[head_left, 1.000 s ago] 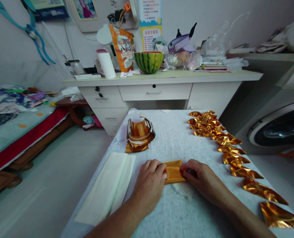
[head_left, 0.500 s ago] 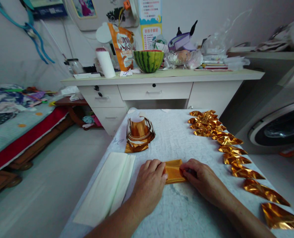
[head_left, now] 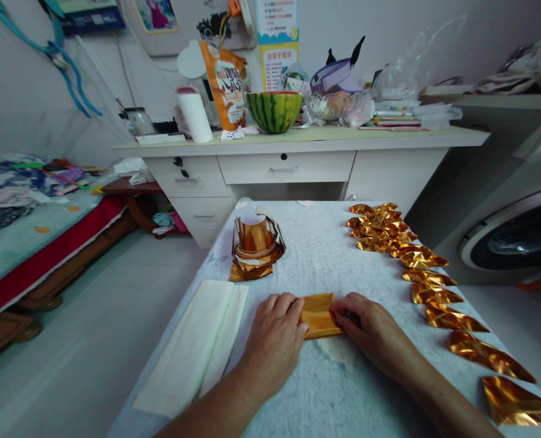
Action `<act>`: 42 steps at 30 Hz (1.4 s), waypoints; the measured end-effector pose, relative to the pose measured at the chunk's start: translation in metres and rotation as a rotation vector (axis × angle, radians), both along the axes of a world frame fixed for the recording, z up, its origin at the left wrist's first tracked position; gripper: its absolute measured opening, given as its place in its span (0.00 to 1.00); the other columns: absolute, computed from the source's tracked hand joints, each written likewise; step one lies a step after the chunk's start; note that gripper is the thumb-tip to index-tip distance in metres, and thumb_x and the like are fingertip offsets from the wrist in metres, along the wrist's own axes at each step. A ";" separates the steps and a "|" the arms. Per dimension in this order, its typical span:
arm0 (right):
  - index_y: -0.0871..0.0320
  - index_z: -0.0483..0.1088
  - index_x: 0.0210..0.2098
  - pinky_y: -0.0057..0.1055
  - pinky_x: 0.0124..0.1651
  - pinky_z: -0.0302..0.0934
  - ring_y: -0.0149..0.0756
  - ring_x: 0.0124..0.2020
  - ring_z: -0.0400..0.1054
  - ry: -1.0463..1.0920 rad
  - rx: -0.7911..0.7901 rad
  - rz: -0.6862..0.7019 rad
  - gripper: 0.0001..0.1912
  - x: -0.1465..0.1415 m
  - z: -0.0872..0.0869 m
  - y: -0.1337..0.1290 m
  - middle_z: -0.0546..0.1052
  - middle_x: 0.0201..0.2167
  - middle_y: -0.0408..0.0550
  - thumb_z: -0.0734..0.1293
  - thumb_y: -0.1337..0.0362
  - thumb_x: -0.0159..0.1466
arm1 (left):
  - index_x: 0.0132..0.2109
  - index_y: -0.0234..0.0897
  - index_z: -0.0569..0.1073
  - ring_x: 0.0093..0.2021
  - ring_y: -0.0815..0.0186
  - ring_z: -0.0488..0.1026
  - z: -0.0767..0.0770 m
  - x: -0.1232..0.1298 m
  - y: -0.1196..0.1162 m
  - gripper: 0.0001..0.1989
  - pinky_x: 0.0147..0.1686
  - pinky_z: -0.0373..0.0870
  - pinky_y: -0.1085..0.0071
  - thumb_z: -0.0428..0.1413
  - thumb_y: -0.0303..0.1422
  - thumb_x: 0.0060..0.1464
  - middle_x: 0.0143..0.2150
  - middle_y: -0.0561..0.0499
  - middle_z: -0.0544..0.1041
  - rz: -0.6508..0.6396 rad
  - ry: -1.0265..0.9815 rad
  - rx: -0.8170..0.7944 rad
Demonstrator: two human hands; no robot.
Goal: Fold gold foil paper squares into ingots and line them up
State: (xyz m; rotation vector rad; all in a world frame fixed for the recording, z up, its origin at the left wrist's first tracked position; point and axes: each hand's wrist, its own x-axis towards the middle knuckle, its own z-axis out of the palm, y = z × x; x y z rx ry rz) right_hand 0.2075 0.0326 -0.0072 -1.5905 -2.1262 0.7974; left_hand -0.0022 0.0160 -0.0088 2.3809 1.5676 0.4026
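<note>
On the cloth-covered surface (head_left: 316, 243), the folded gold foil sheet (head_left: 318, 317) lies between the left hand (head_left: 277, 325), pinching its left end, and the right hand (head_left: 366, 322), pinching its right; folding appears in hand, the next move seemingly calling for a firm, even crease.

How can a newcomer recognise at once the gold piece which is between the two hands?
Look for the cloth-covered table before the white desk. On its near part, the left hand and right hand touch the gold sheet from opposite sides. It lies flat and roughly rectangular, unlike the pointed, crinkled gold pieces along the table's right edge.
</note>
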 end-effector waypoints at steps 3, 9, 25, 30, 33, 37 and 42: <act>0.55 0.75 0.38 0.33 0.41 0.61 0.38 0.37 0.71 0.005 0.015 0.002 0.10 0.000 -0.002 0.000 0.76 0.36 0.47 0.61 0.65 0.64 | 0.58 0.38 0.67 0.51 0.57 0.64 -0.001 0.000 0.000 0.18 0.54 0.62 0.59 0.51 0.31 0.62 0.52 0.48 0.70 0.012 0.008 0.001; 0.55 0.75 0.39 0.33 0.41 0.61 0.38 0.37 0.71 -0.011 0.038 0.007 0.10 0.001 -0.004 0.000 0.76 0.36 0.47 0.61 0.65 0.64 | 0.58 0.38 0.67 0.51 0.58 0.64 -0.003 0.000 -0.002 0.18 0.55 0.62 0.59 0.53 0.31 0.61 0.52 0.48 0.70 0.024 0.018 0.012; 0.54 0.75 0.39 0.33 0.40 0.62 0.37 0.36 0.72 -0.021 0.054 -0.006 0.12 0.000 -0.004 0.000 0.77 0.36 0.47 0.61 0.68 0.62 | 0.56 0.37 0.68 0.50 0.58 0.65 -0.007 0.001 -0.003 0.17 0.54 0.65 0.59 0.54 0.29 0.60 0.52 0.49 0.71 -0.008 0.022 0.041; 0.54 0.75 0.39 0.33 0.40 0.63 0.37 0.35 0.72 -0.013 0.058 -0.007 0.11 0.000 -0.005 0.000 0.77 0.35 0.46 0.61 0.68 0.62 | 0.57 0.38 0.68 0.50 0.58 0.65 -0.007 0.001 -0.004 0.18 0.54 0.64 0.59 0.54 0.29 0.60 0.53 0.49 0.71 0.000 0.027 0.057; 0.55 0.75 0.39 0.33 0.40 0.63 0.37 0.36 0.72 -0.011 0.060 -0.007 0.11 0.000 -0.004 0.000 0.77 0.35 0.47 0.61 0.68 0.62 | 0.57 0.37 0.67 0.51 0.58 0.65 -0.006 0.001 -0.003 0.18 0.54 0.64 0.59 0.53 0.29 0.60 0.53 0.48 0.71 0.001 0.028 0.053; 0.54 0.75 0.38 0.33 0.39 0.63 0.37 0.35 0.71 -0.013 0.062 0.001 0.11 0.000 -0.005 0.000 0.77 0.35 0.46 0.61 0.67 0.62 | 0.57 0.36 0.67 0.51 0.58 0.65 -0.006 0.001 -0.002 0.18 0.54 0.64 0.59 0.52 0.28 0.61 0.53 0.48 0.71 0.002 0.025 0.051; 0.54 0.75 0.39 0.33 0.40 0.63 0.37 0.36 0.72 -0.025 0.067 -0.014 0.11 0.000 -0.008 0.000 0.77 0.36 0.46 0.61 0.66 0.62 | 0.56 0.37 0.68 0.51 0.58 0.65 -0.007 0.002 -0.003 0.16 0.54 0.64 0.59 0.52 0.29 0.61 0.53 0.48 0.71 0.011 0.022 0.052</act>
